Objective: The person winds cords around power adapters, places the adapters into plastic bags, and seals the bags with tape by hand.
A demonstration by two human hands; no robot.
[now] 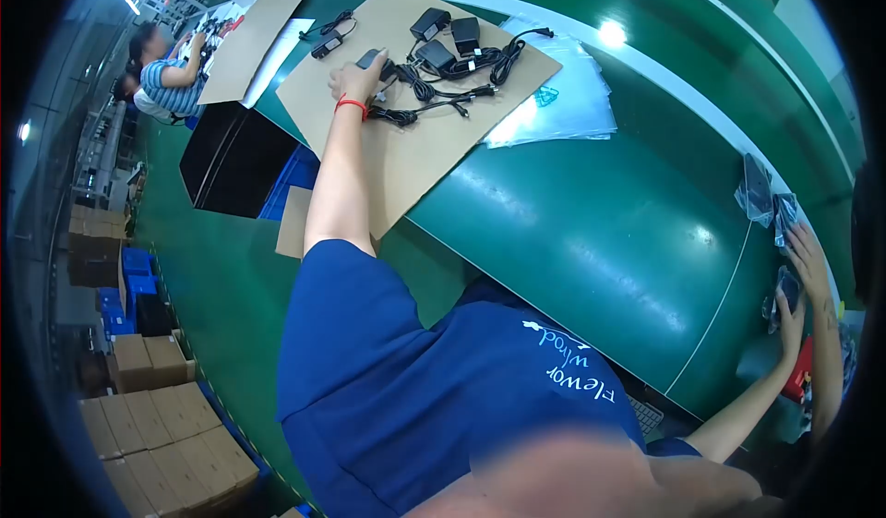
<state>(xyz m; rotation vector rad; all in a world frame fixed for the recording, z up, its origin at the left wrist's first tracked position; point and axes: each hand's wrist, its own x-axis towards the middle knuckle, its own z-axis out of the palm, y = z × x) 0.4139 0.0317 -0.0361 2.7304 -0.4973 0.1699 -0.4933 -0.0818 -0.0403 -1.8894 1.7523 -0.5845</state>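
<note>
Stretched out over a brown cardboard sheet (401, 181), my left hand (354, 81), with a red band at the wrist, is closed around a black power adapter (371, 59). Several more black power adapters (437, 54) with coiled cables (503, 61) lie just right of it on the sheet. At the far right, my right hand (791, 319) has its fingers around a dark item in a clear plastic bag (786, 287). Beyond it, another person's hand (807, 258) touches a second bagged item (784, 213). A third bagged dark item (755, 188) lies near the table's rim.
Clear plastic bags (563, 102) are stacked beside the cardboard on the green table (554, 213). A black and blue bin (245, 162) stands below the left edge. Brown cartons (166, 439) sit on the floor. A person in a striped shirt (175, 84) works at upper left.
</note>
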